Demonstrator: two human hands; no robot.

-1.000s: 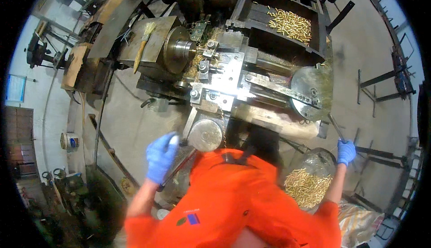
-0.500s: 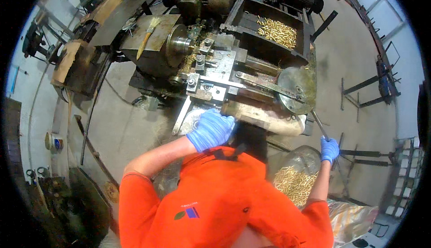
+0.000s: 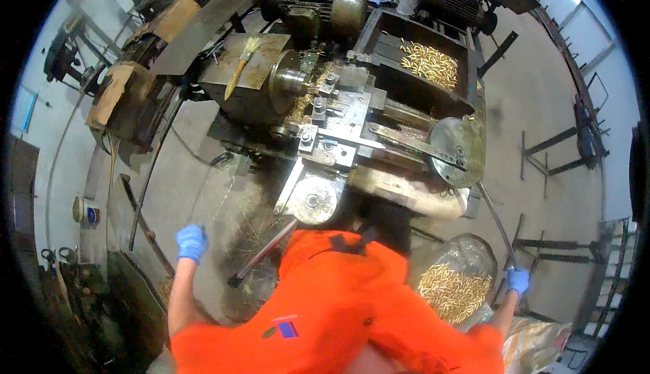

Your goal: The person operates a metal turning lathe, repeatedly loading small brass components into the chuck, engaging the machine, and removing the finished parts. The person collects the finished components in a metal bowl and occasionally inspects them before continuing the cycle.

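Observation:
My left hand (image 3: 192, 242), in a blue glove, is held out over the floor to the left, away from the machine. Its fingers look curled in; whatever they may hold is hidden. My gloved right hand (image 3: 518, 280) is wrapped round the end of a long metal lever (image 3: 496, 221), which runs up to a round plate (image 3: 449, 152) on the lathe's right side. Between my arms stands the small lathe, with a chuck (image 3: 292, 81) and a cross slide (image 3: 349, 113) carrying bolted tool holders. In front of the slide sits a round metal disc (image 3: 312, 200) with a black-tipped handle (image 3: 265, 253).
A metal tray (image 3: 379, 32) behind the slide bears a heap of brass pieces (image 3: 430, 66). More brass pieces (image 3: 453, 291) lie in a container by my right leg. A brush (image 3: 238, 72) rests on the headstock. A metal rack (image 3: 555, 150) stands at right.
My left hand has moved from the front of the slide out to the left, uncovering the disc and its handle. My right hand and the lever's end appear lower and farther right.

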